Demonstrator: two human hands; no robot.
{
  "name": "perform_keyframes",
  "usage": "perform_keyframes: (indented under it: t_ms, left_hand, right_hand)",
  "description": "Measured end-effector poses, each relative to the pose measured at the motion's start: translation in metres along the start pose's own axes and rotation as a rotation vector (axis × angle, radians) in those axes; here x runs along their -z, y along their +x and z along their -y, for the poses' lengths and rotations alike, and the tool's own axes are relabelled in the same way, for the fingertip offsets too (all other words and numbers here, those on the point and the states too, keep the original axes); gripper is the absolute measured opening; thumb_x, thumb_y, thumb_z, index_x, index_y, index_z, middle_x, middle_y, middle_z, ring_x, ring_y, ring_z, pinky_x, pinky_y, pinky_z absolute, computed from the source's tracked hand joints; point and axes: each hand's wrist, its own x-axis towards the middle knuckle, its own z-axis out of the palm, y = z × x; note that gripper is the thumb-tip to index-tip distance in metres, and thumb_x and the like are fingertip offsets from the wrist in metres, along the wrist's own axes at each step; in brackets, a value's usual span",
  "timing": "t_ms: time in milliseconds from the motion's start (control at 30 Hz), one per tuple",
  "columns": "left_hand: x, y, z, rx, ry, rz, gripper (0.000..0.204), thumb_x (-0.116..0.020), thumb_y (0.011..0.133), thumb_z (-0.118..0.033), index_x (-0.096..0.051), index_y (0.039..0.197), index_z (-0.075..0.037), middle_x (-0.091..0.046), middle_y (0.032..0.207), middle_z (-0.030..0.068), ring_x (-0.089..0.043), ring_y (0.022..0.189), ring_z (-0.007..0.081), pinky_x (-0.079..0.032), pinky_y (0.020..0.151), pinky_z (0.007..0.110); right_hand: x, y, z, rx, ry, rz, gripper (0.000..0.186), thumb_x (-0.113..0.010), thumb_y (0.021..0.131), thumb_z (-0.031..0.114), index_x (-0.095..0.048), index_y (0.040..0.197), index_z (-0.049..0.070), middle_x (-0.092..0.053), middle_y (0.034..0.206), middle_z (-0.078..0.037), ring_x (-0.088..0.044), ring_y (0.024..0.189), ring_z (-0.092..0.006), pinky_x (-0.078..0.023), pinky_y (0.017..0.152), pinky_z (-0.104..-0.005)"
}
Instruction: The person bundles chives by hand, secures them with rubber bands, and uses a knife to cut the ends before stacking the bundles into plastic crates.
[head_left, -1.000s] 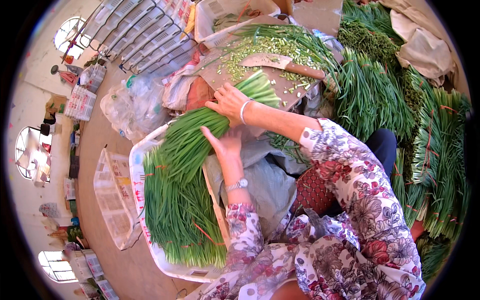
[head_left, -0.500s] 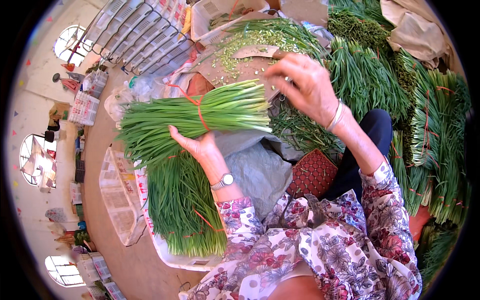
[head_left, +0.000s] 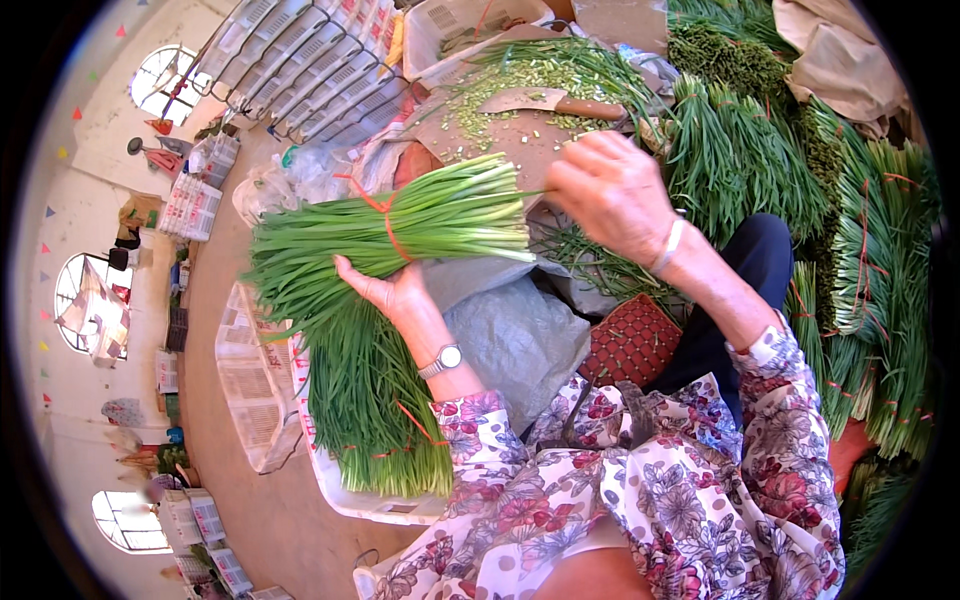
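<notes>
A tied bundle of garlic chives [head_left: 320, 235] lies across my left hand [head_left: 395, 292], leaves to the left and pale cut ends to the right. An orange-red tie [head_left: 390, 215] circles it. The left thumb shows along its near side; the other fingers are hidden underneath. My right hand [head_left: 612, 195] is closed just right of the cut ends, with a thin green blade [head_left: 533, 193] reaching from the bundle to its pinched fingertips. Beyond that hand, a wooden-handled knife [head_left: 530, 99] rests on a board [head_left: 445, 135] scattered with chopped green and white bits.
More tied chives [head_left: 370, 400] fill a white crate [head_left: 385, 508] beside my left forearm. Stacks of chive bundles [head_left: 740, 150] line the right side. Grey plastic sheeting [head_left: 515, 335] and a red woven pad [head_left: 630, 342] lie before me. Stacked crates [head_left: 300, 70] stand at the far left.
My right hand has come down slightly, its fingers now drawn together with a green blade at the tips. The knife handle is more exposed. The bundle stays in my left hand.
</notes>
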Motion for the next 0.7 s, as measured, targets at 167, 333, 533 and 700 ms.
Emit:
perform_keyframes:
  t_ms: [167,333,533,700]
  left_hand:
    - [0.015,0.006,-0.021,-0.091,0.002,-0.028,0.061,-0.069,0.077,-0.040,-0.055,0.127,-0.009,-0.057,0.130,0.0074,-0.051,0.120,0.0282,-0.041,0.104,0.050]
    - [-0.026,-0.040,0.001,-0.041,0.203,0.112,0.060,-0.063,0.086,-0.038,-0.045,0.135,-0.008,-0.054,0.132,0.0067,-0.052,0.118,0.0265,-0.044,0.103,0.047]
    - [0.000,-0.035,0.068,0.056,0.225,0.276,0.053,-0.068,0.087,-0.025,-0.048,0.132,-0.005,-0.056,0.126,0.0064,-0.056,0.114,0.0211,-0.047,0.099,0.038]
    - [-0.006,-0.058,0.091,-0.017,0.305,0.274,0.048,-0.067,0.089,-0.024,-0.050,0.130,-0.004,-0.058,0.125,0.0056,-0.056,0.113,0.0197,-0.046,0.100,0.037]
  right_hand:
    - [0.035,-0.091,-0.068,-0.289,-0.232,0.173,0.016,-0.069,0.072,0.008,-0.062,0.087,0.008,-0.058,0.079,-0.009,-0.059,0.078,-0.0294,-0.049,0.068,-0.0412]
    - [0.069,-0.157,-0.114,-0.670,-0.357,0.663,0.047,-0.075,0.077,0.029,-0.061,0.117,0.009,-0.064,0.102,-0.017,-0.061,0.097,-0.0352,-0.049,0.084,-0.0435]
    - [-0.014,0.022,-0.008,-0.469,0.637,0.333,0.111,-0.077,0.073,0.051,-0.018,0.147,-0.007,-0.041,0.141,-0.029,-0.042,0.132,-0.0364,-0.035,0.110,-0.0411]
    - [-0.062,0.069,0.025,-0.573,0.772,-0.012,0.084,-0.075,0.075,0.032,-0.033,0.141,0.000,-0.060,0.120,-0.023,-0.061,0.109,-0.0314,-0.046,0.096,-0.0410]
